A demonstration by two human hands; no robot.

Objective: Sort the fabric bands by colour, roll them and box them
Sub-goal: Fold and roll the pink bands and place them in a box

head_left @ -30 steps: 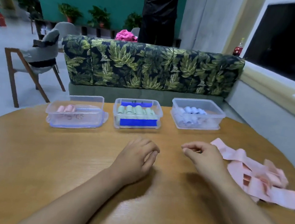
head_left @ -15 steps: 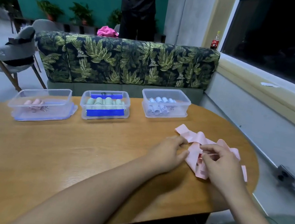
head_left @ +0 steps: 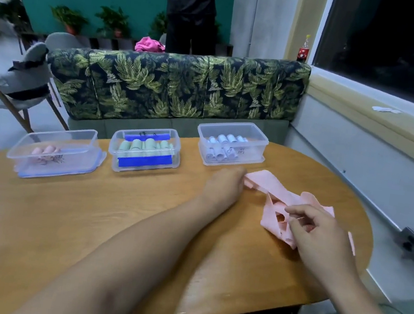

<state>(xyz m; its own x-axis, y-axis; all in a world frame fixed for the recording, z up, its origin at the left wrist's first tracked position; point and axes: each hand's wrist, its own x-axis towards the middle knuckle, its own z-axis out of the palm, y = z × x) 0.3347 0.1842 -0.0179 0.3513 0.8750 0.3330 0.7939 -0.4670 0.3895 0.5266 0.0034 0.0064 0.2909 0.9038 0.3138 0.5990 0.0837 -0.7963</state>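
Nothing legible in view.
- right clear box (head_left: 254, 150): dark handwritten marks on front wall, too blurred to read
- middle clear box (head_left: 122, 145): blue strips front and back, small dark marks above back strip, illegible
- left clear box (head_left: 71, 167): small dark motif, unclear
- bottle (head_left: 303, 52) by window: red label, print unresolved

Three boxes (head_left: 145, 151) in a row behind the bands (head_left: 284, 202).

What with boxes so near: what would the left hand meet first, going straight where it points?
The pink fabric band, its end right at the left hand; past that, probably the clear box of pale rolls, though depth is unclear.
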